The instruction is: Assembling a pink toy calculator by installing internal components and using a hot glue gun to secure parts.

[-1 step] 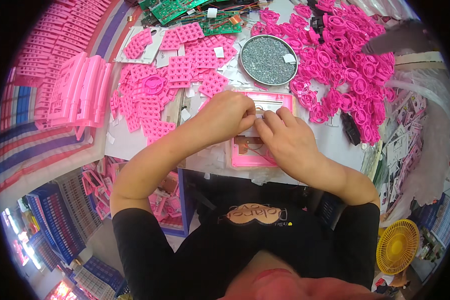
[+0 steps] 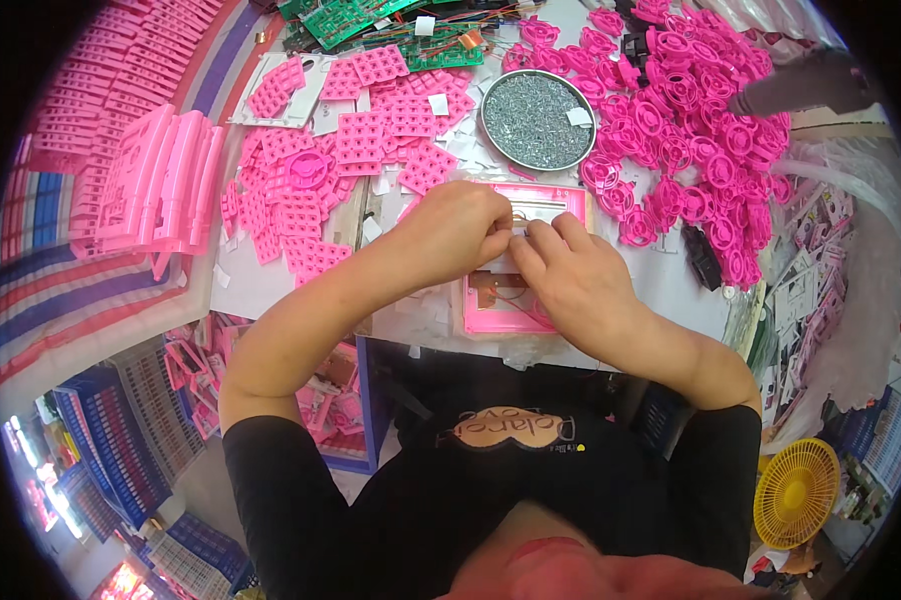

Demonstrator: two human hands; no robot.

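A pink rectangular plastic frame (image 2: 506, 312) lies flat on the table in front of me, with a small board and wires inside its lower part. My left hand (image 2: 449, 232) and my right hand (image 2: 573, 278) meet over the frame's upper half. Fingertips of both hands pinch a small pale part (image 2: 519, 230) there, mostly hidden by the fingers. A pale metal strip (image 2: 543, 209) shows just beyond my hands inside the frame.
A round metal dish of small screws (image 2: 538, 120) stands behind the frame. Pink ring-shaped parts (image 2: 696, 130) are heaped at the right, pink square pads (image 2: 371, 140) at the left, green circuit boards (image 2: 371, 22) at the back. Blue crates (image 2: 121, 440) and a yellow fan (image 2: 796, 492) sit lower down.
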